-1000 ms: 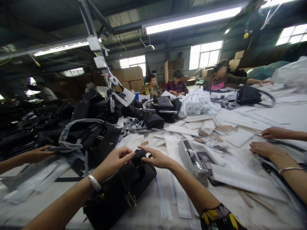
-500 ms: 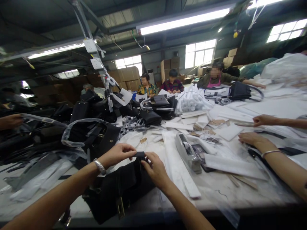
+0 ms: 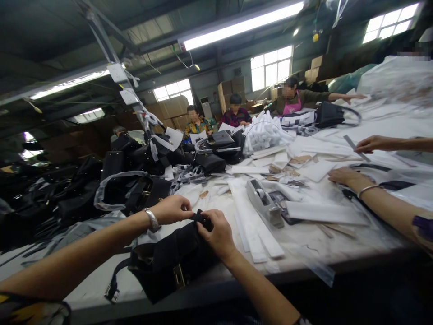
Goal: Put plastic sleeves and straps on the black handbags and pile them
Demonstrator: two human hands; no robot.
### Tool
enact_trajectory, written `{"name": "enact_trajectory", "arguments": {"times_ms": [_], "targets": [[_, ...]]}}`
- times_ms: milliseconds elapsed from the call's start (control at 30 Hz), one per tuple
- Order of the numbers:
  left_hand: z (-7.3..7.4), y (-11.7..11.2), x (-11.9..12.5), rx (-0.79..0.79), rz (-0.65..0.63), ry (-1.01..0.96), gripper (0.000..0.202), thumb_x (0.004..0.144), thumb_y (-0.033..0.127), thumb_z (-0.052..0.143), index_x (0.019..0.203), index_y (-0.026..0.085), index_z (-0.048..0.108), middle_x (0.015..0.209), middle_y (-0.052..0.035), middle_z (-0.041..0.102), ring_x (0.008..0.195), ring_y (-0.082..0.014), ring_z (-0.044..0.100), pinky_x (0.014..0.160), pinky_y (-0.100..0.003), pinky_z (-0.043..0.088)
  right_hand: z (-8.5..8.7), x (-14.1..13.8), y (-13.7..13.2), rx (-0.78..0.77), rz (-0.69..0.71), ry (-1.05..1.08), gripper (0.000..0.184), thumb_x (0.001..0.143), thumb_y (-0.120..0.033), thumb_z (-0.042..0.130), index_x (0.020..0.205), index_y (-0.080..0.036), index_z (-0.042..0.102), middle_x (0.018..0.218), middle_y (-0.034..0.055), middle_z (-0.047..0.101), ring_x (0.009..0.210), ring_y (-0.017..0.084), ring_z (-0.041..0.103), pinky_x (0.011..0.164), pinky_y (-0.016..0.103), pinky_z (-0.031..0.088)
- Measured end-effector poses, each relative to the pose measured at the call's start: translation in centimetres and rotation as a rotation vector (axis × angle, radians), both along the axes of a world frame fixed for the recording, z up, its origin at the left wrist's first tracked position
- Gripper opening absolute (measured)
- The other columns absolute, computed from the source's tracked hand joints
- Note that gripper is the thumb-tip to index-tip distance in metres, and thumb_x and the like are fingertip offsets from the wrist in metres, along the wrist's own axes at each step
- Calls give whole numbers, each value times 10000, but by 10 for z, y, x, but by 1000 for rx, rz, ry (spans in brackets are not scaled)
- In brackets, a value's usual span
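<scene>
A black handbag point(image 3: 169, 259) with a gold-coloured clasp lies at the table's front edge. A buckled strap point(image 3: 114, 282) dangles from its left end. Above the bag's far side, my left hand point(image 3: 173, 209), with a silver bracelet at the wrist, pinches a short black strap point(image 3: 196, 216). My right hand point(image 3: 218, 232) is closed on the same strap from the other side, its fingertips close to the left ones. Fingers partly cover the strap's end, so how it joins the bag is unclear.
A grey tape dispenser point(image 3: 262, 203) stands right of the bag, beside white foam strips point(image 3: 248, 221). Black bags point(image 3: 152, 192) are piled left. At right, a co-worker's hands point(image 3: 352, 178) work over wrapped straps. Other people point(image 3: 235, 115) sit across the table.
Both hands stay at the strap, which has tilted between them. The bag's buckled strap now shows at left. A hand at far left has left view; the right co-worker's hand now raises a strip.
</scene>
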State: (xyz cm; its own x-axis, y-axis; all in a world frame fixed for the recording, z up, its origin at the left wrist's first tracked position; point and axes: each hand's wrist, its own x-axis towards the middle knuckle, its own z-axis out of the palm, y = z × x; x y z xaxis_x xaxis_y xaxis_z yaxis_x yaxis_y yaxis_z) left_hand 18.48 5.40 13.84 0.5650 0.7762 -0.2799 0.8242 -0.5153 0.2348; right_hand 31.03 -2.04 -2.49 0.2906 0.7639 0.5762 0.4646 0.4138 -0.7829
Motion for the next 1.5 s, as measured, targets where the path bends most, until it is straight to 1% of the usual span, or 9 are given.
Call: {"name": "enact_trajectory", "arguments": {"times_ms": [133,233,467,600,733,867,1133,1367,1500], "targets": [[5,-5,9,15,-57,92,236,743,368,587,668,174,698,536,0,631,506,-134,525,496,-228,338,-2,-7,-2,-8,-48,-40,194,820,-233,663,1009,-224,616,982,58,640,969,237,562,861,357,476],[3,-8,17,40,-88,141,286,770,359,558,567,186,661,510,-2,622,479,-124,492,500,-238,326,-3,-6,-2,-7,-51,-67,201,828,-246,665,1021,-226,613,989,60,639,966,243,560,853,366,472],[-3,-4,28,106,-106,202,273,725,356,588,521,186,651,442,12,533,472,-120,420,479,-253,275,-3,4,-3,34,54,-61,236,840,-248,693,1065,-232,623,1014,60,644,981,236,551,877,359,478],[-2,-4,36,13,-115,246,265,719,360,570,557,184,685,478,12,595,471,-121,492,467,-228,317,-2,4,-3,46,75,-95,198,849,-247,689,1037,-227,629,1006,67,650,973,249,553,863,373,479],[-8,-7,41,92,-152,250,258,725,343,568,547,188,672,482,-6,576,500,-142,476,495,-256,302,-6,3,0,63,74,-94,191,871,-266,666,1048,-209,620,1015,82,657,974,253,562,865,375,479],[-13,-8,31,179,-164,235,282,754,360,570,547,189,654,502,-19,566,526,-152,460,519,-271,286,-9,8,3,71,79,-109,194,884,-324,650,1046,-220,625,1005,80,660,962,253,573,864,385,477],[-23,-12,20,133,-188,212,362,831,430,502,646,183,690,561,5,608,570,-144,517,532,-234,325,-12,11,0,114,133,-88,192,887,-331,645,1041,-217,627,999,82,659,971,251,569,875,382,479],[-25,-17,25,329,-158,279,310,837,392,501,681,205,693,688,-70,683,668,-213,595,570,-286,302,-8,13,6,41,129,-17,207,849,-263,691,1045,-218,644,1008,76,663,983,246,576,887,378,482],[-25,-22,24,383,-136,325,351,876,415,461,709,208,689,703,-79,701,669,-225,628,564,-286,327,-6,25,10,7,247,8,307,795,-217,739,1086,-240,643,1018,43,661,971,217,596,879,346,489]]}}
